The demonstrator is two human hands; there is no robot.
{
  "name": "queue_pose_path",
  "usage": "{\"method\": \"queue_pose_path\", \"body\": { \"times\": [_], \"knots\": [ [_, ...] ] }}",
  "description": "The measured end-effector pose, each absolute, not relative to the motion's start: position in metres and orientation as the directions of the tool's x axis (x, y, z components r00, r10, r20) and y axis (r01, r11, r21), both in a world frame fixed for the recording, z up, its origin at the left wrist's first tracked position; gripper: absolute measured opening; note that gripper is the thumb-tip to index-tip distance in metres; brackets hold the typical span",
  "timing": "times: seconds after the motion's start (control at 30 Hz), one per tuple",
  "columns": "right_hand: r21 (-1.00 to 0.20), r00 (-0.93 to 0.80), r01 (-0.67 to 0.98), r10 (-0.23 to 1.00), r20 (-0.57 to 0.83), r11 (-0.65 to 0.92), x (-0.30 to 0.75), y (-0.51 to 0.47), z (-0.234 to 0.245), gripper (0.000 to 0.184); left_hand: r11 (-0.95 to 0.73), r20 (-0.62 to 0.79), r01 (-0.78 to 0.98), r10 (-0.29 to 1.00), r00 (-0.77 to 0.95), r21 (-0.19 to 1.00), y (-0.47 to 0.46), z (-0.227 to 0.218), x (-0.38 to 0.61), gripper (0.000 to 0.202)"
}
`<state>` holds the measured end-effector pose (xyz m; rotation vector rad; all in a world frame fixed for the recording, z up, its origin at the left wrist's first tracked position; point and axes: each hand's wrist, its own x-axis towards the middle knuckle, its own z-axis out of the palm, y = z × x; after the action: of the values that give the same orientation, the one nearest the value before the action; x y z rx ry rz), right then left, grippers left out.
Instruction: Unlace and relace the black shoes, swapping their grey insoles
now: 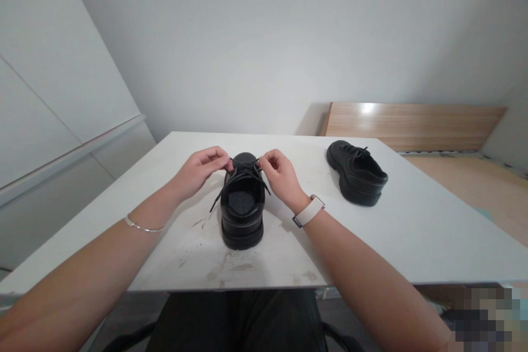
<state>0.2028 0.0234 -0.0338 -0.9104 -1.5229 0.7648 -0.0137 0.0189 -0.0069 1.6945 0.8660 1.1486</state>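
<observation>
A black lace-up shoe (242,225) stands upright on the white table, its heel towards me and its toe pointing away. At the left of its tongue, my left hand (206,169) pinches a loop of the black shoelace (245,165). On the opposite side my right hand (281,175) pinches another part of the same lace, thumb against forefinger. The lace crosses over the tongue between both hands. Its two loose ends hang down past the shoe's opening, one to each side.
A second black shoe (358,173) with a tied lace sits to the right on the white table (412,242). Dark smudges mark the tabletop near the front edge. Behind the table are a wooden headboard (412,124) and a grey wall (247,38).
</observation>
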Motion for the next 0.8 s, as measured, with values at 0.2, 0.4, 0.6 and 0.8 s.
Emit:
{"method": "queue_pose_path", "body": {
  "times": [0.2,0.4,0.6,0.8],
  "knots": [
    [-0.872,-0.026,-0.104,0.875,0.483,0.478,0.203,0.023,-0.028,0.034,-0.361,0.359,-0.029,0.909,0.211,0.932,0.021,-0.011,-0.014,0.021],
    [-0.842,0.081,0.018,0.839,0.539,0.539,0.204,0.016,-0.024,0.027,-0.385,0.363,0.142,0.918,0.159,0.912,0.018,-0.007,-0.013,0.024],
    [-0.803,0.125,0.182,0.796,0.592,0.568,0.207,0.012,-0.021,0.021,-0.510,0.516,0.459,0.847,0.124,0.727,0.013,-0.002,-0.010,0.025],
    [-0.835,0.118,0.115,0.828,0.549,0.538,0.207,0.016,-0.023,0.024,-0.373,0.353,0.167,0.925,0.139,0.912,0.016,0.001,-0.017,0.039]
  ]
}}
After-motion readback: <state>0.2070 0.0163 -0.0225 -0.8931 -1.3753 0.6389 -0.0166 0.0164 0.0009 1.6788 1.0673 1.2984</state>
